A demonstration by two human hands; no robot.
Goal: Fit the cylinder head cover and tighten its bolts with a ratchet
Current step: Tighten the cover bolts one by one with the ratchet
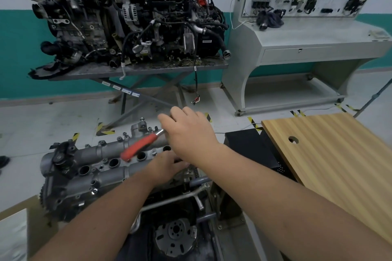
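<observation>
Aluminium cylinder head cover (101,163) sits fitted; we judge tightening unfinished: right hand (188,133) grips ratchet (141,146), left hand (167,165) fingers hidden.

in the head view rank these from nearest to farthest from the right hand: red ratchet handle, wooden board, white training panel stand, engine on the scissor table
1. red ratchet handle, just left of the right hand, which holds the tool's metal end
2. wooden board, to the right
3. and 4. engine on the scissor table, back left, and white training panel stand, back right: too close to call
</observation>
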